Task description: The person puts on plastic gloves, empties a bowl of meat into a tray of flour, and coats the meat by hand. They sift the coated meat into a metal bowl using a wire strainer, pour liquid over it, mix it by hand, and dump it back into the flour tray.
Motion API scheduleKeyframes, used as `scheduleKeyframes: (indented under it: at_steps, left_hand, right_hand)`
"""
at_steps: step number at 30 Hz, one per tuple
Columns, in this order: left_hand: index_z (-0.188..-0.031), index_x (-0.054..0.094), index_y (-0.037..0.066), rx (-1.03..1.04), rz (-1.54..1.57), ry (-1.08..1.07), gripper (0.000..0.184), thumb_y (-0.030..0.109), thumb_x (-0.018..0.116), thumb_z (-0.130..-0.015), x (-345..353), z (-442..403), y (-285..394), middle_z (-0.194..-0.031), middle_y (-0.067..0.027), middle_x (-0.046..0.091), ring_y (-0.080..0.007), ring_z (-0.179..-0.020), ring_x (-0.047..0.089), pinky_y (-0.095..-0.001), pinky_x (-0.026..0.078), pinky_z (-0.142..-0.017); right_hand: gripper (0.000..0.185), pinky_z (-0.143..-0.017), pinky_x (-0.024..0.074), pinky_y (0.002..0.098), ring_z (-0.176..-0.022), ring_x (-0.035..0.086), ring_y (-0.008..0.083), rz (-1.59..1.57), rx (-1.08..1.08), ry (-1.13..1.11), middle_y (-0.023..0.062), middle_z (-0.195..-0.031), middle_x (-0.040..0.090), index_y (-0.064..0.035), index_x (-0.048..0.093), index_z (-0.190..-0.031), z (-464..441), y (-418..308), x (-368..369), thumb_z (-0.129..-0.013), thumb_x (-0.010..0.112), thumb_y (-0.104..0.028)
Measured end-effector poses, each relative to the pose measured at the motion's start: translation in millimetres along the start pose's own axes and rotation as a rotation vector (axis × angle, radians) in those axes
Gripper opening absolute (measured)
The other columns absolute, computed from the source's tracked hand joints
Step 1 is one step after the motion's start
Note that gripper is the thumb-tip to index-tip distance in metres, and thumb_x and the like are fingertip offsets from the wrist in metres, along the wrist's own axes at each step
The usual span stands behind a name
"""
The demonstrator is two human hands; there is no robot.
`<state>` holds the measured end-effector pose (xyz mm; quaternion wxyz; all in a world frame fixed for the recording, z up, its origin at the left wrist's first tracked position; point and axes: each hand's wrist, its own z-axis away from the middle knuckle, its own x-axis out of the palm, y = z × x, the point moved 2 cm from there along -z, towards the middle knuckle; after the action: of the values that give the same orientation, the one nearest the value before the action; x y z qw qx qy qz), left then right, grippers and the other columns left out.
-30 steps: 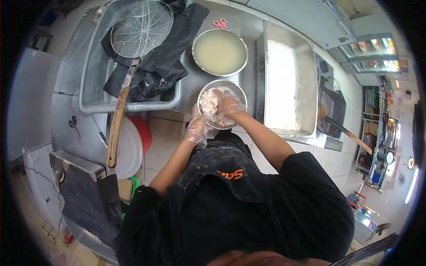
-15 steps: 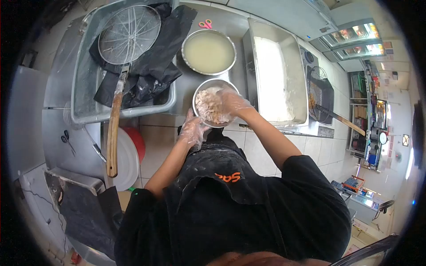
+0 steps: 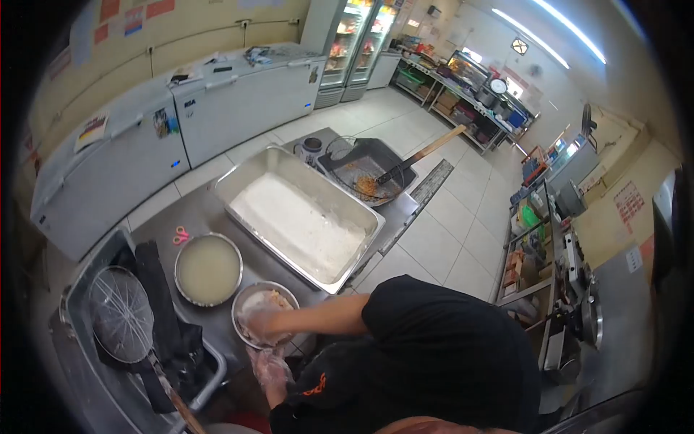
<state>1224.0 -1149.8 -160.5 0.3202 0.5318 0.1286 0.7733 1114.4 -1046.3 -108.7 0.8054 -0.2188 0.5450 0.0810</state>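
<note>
My right hand (image 3: 264, 323), in a clear plastic glove, is down inside a round metal bowl (image 3: 235, 307). Motion smears its fingers. Pale, flour-dusted pieces (image 3: 278, 298) that look like battered food show beside it in the bowl. My left hand (image 3: 272, 367), also gloved, grips the near side of the bowl at its rim. Just beyond on the left stands a larger bowl of cloudy, pale yellow liquid (image 3: 210, 269). A deep steel pan (image 3: 376, 230) holding white flour (image 3: 289, 219) lies farther back.
On the left, a grey tub (image 3: 214, 359) holds black plastic (image 3: 160, 304) and a long-handled wire strainer (image 3: 121, 315). Pink scissors (image 3: 181, 235) lie near the liquid. A dark fryer basin (image 3: 369, 163) with another wire strainer (image 3: 367, 186) stands at the back. White chest freezers (image 3: 238, 108) line the wall.
My view has swung up and to the right, showing more of the room. My right hand is still in the bowl, and my left hand stays at its rim.
</note>
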Motion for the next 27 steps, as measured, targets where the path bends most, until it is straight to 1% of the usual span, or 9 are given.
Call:
scheduleKeyframes:
  at_steps: [3, 9, 17, 20, 21, 23, 24, 26, 27]
  left_hand:
    - [-0.145, 0.022, 0.017, 0.022, 0.112, -0.111, 0.072, 0.007, 0.050, -0.079, 12.9, 0.1, 3.9, -0.146, -0.0140, 0.028, -0.0350, -0.129, 0.037, -0.0539, 0.039, -0.099]
    - [-0.144, 0.023, 0.016, 0.003, 0.075, -0.041, 0.071, 0.003, 0.047, -0.079, 6.3, -0.1, 4.8, -0.142, -0.0158, 0.035, -0.0355, -0.124, 0.043, -0.0502, 0.041, -0.099]
    - [-0.140, 0.031, 0.013, -0.057, 0.159, 0.078, 0.067, 0.000, 0.051, -0.078, -5.3, -5.9, 2.2, -0.140, -0.0142, 0.039, -0.0328, -0.123, 0.045, -0.0523, 0.032, -0.104]
    - [-0.140, 0.031, 0.013, -0.071, 0.148, -0.050, 0.067, 0.000, 0.053, -0.078, 0.6, -5.5, 4.1, -0.139, -0.0139, 0.040, -0.0320, -0.120, 0.047, -0.0518, 0.033, -0.103]
    - [-0.140, 0.032, 0.013, 0.046, -0.115, -0.068, 0.066, 0.001, 0.053, -0.079, 2.1, -7.6, 2.4, -0.139, -0.0138, 0.040, -0.0320, -0.119, 0.047, -0.0505, 0.035, -0.103]
    - [-0.138, 0.035, 0.012, -0.072, 0.228, -0.131, 0.060, 0.004, 0.055, -0.082, -13.2, -13.0, -3.5, -0.134, -0.0137, 0.044, -0.0291, -0.117, 0.049, -0.0470, 0.041, -0.099]
    - [-0.137, 0.036, 0.011, -0.138, 0.394, -0.148, 0.057, 0.006, 0.055, -0.084, -11.8, -10.8, -1.6, -0.132, -0.0136, 0.047, -0.0276, -0.115, 0.050, -0.0453, 0.044, -0.097]
    - [-0.136, 0.037, 0.013, -0.053, 0.227, -0.048, 0.058, 0.005, 0.056, -0.081, -9.7, -8.5, -5.3, -0.128, -0.0101, 0.051, -0.0249, -0.115, 0.051, -0.0487, 0.038, -0.100]
    - [-0.136, 0.038, 0.013, -0.017, 0.140, 0.006, 0.059, 0.004, 0.056, -0.080, -3.2, -4.7, -4.9, -0.125, -0.0084, 0.053, -0.0235, -0.115, 0.051, -0.0504, 0.035, -0.101]
  right_hand:
    - [0.025, -0.072, 0.0541, 0.0435, -0.092, 0.066, 0.0315, 0.023, 0.001, 0.219, 0.0212, -0.089, 0.067, -0.0075, 0.071, -0.086, 6.1, -27.6, -5.9, -0.064, 0.072, -0.020]
    - [0.025, -0.080, 0.0519, 0.0442, -0.095, 0.065, 0.0315, -0.076, -0.034, -0.082, 0.0187, -0.092, 0.067, -0.0081, 0.070, -0.090, -20.5, 12.4, -4.1, -0.068, 0.068, -0.020]
    - [0.024, -0.089, 0.0490, 0.0452, -0.099, 0.064, 0.0315, -0.067, -0.077, -0.078, 0.0152, -0.097, 0.067, -0.0090, 0.069, -0.095, -20.6, 24.9, -24.0, -0.074, 0.062, -0.019]
    - [0.024, -0.091, 0.0479, 0.0460, -0.100, 0.063, 0.0317, -0.018, -0.211, -0.122, 0.0151, -0.100, 0.066, -0.0088, 0.069, -0.094, -22.3, 28.2, -19.1, -0.076, 0.061, -0.022]
    - [0.024, -0.090, 0.0476, 0.0451, -0.100, 0.063, 0.0309, -0.024, -0.204, -0.126, 0.0147, -0.100, 0.066, -0.0088, 0.068, -0.096, -26.6, 33.8, -10.7, -0.078, 0.059, -0.022]
    - [0.025, -0.090, 0.0470, 0.0432, -0.099, 0.062, 0.0295, -0.029, -0.308, -0.096, 0.0140, -0.101, 0.065, -0.0087, 0.067, -0.099, -38.8, 54.1, 12.4, -0.082, 0.055, -0.023]
    - [0.026, -0.090, 0.0468, 0.0423, -0.099, 0.061, 0.0288, -0.026, -0.499, 0.009, 0.0137, -0.102, 0.065, -0.0086, 0.066, -0.101, -51.7, 68.2, 41.3, -0.084, 0.053, -0.024]
    - [0.028, -0.089, 0.0462, 0.0404, -0.099, 0.060, 0.0273, -0.057, -0.803, 0.115, 0.0130, -0.103, 0.064, -0.0085, 0.065, -0.104, -60.1, 94.6, 108.8, -0.088, 0.049, -0.025]
    - [0.026, -0.086, 0.0470, 0.0412, -0.096, 0.062, 0.0293, -0.037, -0.617, -0.187, 0.0158, -0.102, 0.065, -0.0067, 0.065, -0.101, -35.1, 68.0, 46.1, -0.086, 0.051, -0.023]
